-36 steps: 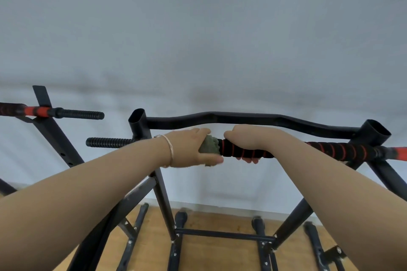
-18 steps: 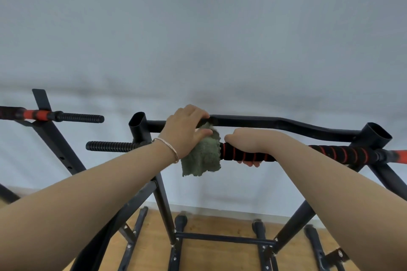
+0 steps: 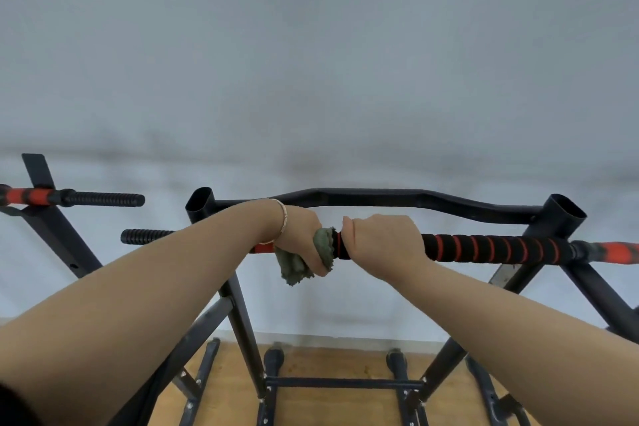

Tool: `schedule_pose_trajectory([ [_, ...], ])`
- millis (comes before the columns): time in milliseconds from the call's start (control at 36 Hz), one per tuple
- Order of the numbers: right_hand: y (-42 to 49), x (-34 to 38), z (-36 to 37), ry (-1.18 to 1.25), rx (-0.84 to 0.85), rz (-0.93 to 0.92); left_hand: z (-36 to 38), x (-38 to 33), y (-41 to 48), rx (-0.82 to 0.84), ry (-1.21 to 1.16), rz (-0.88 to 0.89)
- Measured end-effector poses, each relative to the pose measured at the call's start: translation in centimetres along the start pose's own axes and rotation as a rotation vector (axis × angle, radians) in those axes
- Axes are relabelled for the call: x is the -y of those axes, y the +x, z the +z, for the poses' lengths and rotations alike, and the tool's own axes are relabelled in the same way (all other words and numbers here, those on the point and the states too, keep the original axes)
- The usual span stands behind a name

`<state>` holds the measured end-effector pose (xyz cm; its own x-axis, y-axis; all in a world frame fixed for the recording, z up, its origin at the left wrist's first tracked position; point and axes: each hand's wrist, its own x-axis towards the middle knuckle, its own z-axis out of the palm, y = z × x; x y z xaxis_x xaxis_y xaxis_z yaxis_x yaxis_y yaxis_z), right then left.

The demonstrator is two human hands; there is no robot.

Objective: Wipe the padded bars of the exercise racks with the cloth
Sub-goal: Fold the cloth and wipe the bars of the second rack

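Head view: both forearms reached forward and up to the padded bar point(image 3: 491, 249) of the black rack point(image 3: 242, 308). Left hand point(image 3: 299, 239) gripped the green cloth point(image 3: 323, 245) around the bar — fingers curled under, apparently, though mostly hidden. Right hand point(image 3: 382, 242) was closed over the bar just beside it — knuckles up, bracelet point(image 3: 283, 221) on left wrist.

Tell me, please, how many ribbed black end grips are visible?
2: the far-left rack's grip and the near bar's grip beside the left forearm; others may be hidden off-frame.

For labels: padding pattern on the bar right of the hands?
Black padding with red spiral stripes; head view.
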<state>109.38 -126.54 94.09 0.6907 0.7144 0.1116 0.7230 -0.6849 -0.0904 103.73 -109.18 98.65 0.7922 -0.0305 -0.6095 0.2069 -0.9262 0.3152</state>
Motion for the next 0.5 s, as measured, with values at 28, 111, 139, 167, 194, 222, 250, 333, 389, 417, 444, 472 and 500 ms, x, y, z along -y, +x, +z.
schedule_pose_trajectory([
  [28, -0.1, -0.3, 0.6, -0.023, -0.078, -0.037, -0.2, -0.1, 0.0, 0.008, 0.01, 0.001],
  [111, 0.0, 0.2, -0.1, -0.062, -0.047, -0.11, -0.1, 0.2, 0.1, 0.02, -0.047, 0.031],
  [139, 0.6, 0.1, -0.5, -0.046, 0.005, -0.109, 0.1, 0.4, 0.1, 0.008, -0.073, 0.044],
  [167, 1.2, -0.2, -1.5, -0.009, 0.121, -0.055, 0.3, 0.6, 0.1, -0.017, -0.071, 0.054],
  [194, 1.7, -0.4, -2.6, 0.071, 0.276, 0.038, 0.5, 0.7, 0.1, -0.045, -0.058, 0.063],
  [222, 2.0, -0.9, -3.4, 0.185, 0.423, 0.132, 0.8, 0.8, 0.2, -0.075, -0.046, 0.07],
  [250, 2.1, -1.3, -4.0, 0.263, 0.556, 0.189, 1.1, 0.9, 0.2, -0.102, -0.043, 0.074],
  [333, 2.1, -2.5, -3.9, 0.365, 0.716, 0.25, 1.7, 1.0, 0.4, -0.17, 0.025, 0.066],
  [389, 2.1, -2.4, -3.4, 0.375, 0.651, 0.261, 2.0, 1.1, 0.4, -0.22, 0.077, 0.066],
  [417, 2.2, -2.4, -3.0, 0.37, 0.612, 0.261, 2.1, 1.1, 0.4, -0.24, 0.099, 0.068],
  [444, 2.1, -2.3, -2.8, 0.363, 0.581, 0.26, 2.1, 1.0, 0.4, -0.257, 0.121, 0.069],
  [472, 1.9, -2.2, -2.7, 0.354, 0.56, 0.263, 2.2, 1.0, 0.4, -0.277, 0.144, 0.07],
  [500, 1.8, -2.1, -2.7, 0.351, 0.544, 0.271, 2.3, 0.9, 0.3, -0.301, 0.181, 0.068],
])
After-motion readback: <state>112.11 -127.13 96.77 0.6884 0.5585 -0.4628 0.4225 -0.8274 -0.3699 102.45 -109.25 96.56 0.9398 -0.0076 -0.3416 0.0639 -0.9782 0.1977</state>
